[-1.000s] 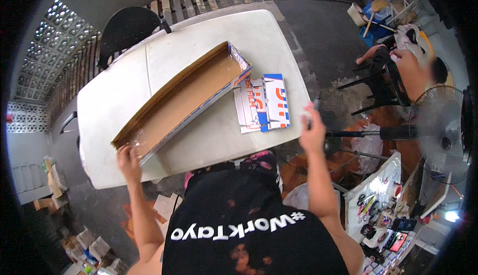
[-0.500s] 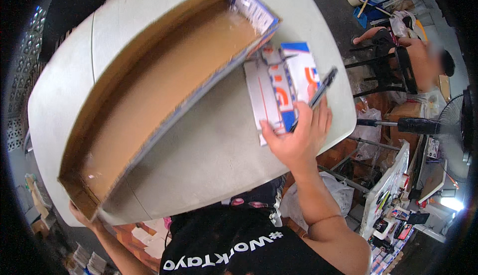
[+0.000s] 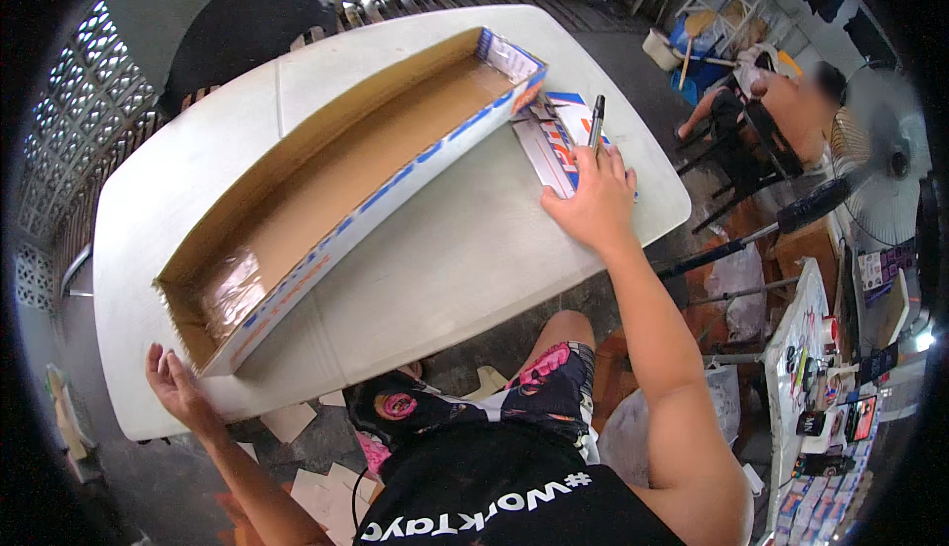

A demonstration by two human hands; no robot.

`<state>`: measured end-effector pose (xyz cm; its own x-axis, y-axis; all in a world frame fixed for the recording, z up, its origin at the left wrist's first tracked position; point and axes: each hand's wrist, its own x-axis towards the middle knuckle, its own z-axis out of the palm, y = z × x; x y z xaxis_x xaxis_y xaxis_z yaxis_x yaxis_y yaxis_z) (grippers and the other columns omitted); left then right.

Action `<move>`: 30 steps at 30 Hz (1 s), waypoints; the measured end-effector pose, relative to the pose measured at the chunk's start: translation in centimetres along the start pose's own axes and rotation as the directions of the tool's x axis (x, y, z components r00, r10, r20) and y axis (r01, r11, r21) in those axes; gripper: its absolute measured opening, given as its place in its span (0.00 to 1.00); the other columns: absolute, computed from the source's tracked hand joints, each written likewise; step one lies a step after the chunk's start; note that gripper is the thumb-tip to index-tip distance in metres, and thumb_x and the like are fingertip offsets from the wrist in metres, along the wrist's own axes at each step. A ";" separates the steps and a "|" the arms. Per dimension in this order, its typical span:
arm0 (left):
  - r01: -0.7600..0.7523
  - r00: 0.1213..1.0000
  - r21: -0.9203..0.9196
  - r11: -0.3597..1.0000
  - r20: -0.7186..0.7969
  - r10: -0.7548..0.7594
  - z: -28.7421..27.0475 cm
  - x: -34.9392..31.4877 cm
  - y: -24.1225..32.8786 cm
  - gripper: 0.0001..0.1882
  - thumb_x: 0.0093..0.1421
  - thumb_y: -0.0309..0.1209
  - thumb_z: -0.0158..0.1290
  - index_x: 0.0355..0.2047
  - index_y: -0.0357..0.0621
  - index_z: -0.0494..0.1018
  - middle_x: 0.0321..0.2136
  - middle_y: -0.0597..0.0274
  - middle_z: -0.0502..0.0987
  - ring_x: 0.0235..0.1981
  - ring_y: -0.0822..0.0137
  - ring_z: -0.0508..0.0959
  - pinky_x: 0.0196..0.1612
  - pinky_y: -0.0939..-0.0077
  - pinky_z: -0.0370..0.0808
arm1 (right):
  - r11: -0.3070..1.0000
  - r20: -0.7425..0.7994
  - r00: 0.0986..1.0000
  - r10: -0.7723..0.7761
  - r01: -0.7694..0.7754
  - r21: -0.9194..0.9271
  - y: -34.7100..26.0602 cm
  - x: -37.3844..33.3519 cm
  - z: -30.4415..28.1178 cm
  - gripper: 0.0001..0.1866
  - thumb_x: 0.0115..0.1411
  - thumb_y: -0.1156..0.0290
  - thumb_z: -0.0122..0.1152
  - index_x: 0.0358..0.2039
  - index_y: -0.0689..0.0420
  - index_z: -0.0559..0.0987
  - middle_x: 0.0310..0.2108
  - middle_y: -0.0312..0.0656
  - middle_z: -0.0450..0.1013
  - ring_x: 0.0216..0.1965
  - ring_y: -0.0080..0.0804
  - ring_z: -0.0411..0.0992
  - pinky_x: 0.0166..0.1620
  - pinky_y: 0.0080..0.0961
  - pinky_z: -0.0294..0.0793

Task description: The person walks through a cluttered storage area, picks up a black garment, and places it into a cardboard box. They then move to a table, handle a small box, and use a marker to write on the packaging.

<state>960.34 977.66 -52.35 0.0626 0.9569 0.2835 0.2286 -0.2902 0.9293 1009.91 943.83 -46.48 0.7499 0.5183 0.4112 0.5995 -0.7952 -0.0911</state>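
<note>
A long, shallow cardboard tray box (image 3: 331, 205) lies diagonally across the white table, its brown inside facing up and blue, white and orange print outside. Beside its near-left corner is my left hand (image 3: 185, 395), open with fingers apart; whether it touches the cardboard I cannot tell. Over the right part of the table, my right hand (image 3: 598, 200) has a black pen (image 3: 597, 123) between its fingers, tip end hidden. That hand rests on flat printed cardboard pieces (image 3: 542, 151) at the far-right end of the box, covering part of them.
The white folding table (image 3: 435, 259) has rounded corners. A person (image 3: 781, 111) sits on a black chair to the right, near a standing fan (image 3: 880, 151). A second table (image 3: 791, 348) with small items stands at the right. Cardboard scraps (image 3: 326, 497) lie on the floor.
My view has drawn back, showing more room. My left hand has let go of the box corner. The right hand stays on the printed pieces, the pen now more upright.
</note>
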 end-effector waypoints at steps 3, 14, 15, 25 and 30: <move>-0.463 0.886 0.038 0.886 0.056 0.461 1.6 -1.6 2.7 0.30 0.66 0.44 0.47 0.62 0.37 0.60 0.60 0.45 0.62 0.61 0.54 0.63 0.63 0.59 0.57 | 0.995 -0.091 0.993 -0.078 0.073 -0.063 -0.7 -0.5 -0.1 0.31 0.47 0.54 0.66 0.51 0.53 0.71 0.53 0.52 0.68 0.65 0.62 0.51 0.61 0.73 0.41; -0.639 0.724 0.060 0.767 0.386 0.572 2.1 -3.1 5.8 0.16 0.55 0.36 0.60 0.39 0.38 0.73 0.62 0.44 0.63 0.65 0.40 0.58 0.64 0.50 0.57 | 0.965 -0.062 0.982 -0.177 0.185 0.184 -5.2 -3.1 2.1 0.21 0.55 0.57 0.60 0.47 0.55 0.75 0.47 0.50 0.73 0.56 0.48 0.65 0.67 0.54 0.43; -0.663 0.706 0.084 0.744 0.400 0.584 2.2 -3.0 5.9 0.15 0.54 0.35 0.60 0.37 0.38 0.73 0.61 0.46 0.65 0.65 0.40 0.58 0.64 0.49 0.57 | 0.968 -0.100 0.983 -0.157 0.173 0.182 -5.0 -3.0 2.0 0.21 0.55 0.57 0.61 0.46 0.55 0.75 0.46 0.49 0.73 0.54 0.47 0.67 0.67 0.52 0.45; -0.671 0.727 0.137 0.729 0.314 0.610 0.8 -3.5 5.8 0.12 0.54 0.31 0.58 0.28 0.38 0.68 0.52 0.47 0.71 0.61 0.39 0.62 0.64 0.47 0.56 | 0.917 -0.262 0.964 0.043 0.066 0.393 -4.2 -2.9 2.8 0.19 0.57 0.63 0.61 0.46 0.58 0.74 0.43 0.50 0.74 0.49 0.47 0.70 0.56 0.43 0.65; -0.510 0.849 0.013 0.860 0.172 0.500 -6.7 -0.8 2.5 0.17 0.66 0.38 0.45 0.27 0.35 0.68 0.55 0.41 0.69 0.61 0.47 0.64 0.64 0.54 0.55 | 0.715 -0.281 0.937 0.208 0.050 0.698 -4.2 -2.5 2.1 0.17 0.61 0.63 0.59 0.46 0.61 0.74 0.43 0.51 0.76 0.46 0.44 0.74 0.50 0.35 0.70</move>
<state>954.32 976.14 -48.69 0.3349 0.6681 0.6644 0.1774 -0.7373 0.6519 1006.09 946.52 -49.03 0.7488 0.2315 0.6210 0.6613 -0.3227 -0.6772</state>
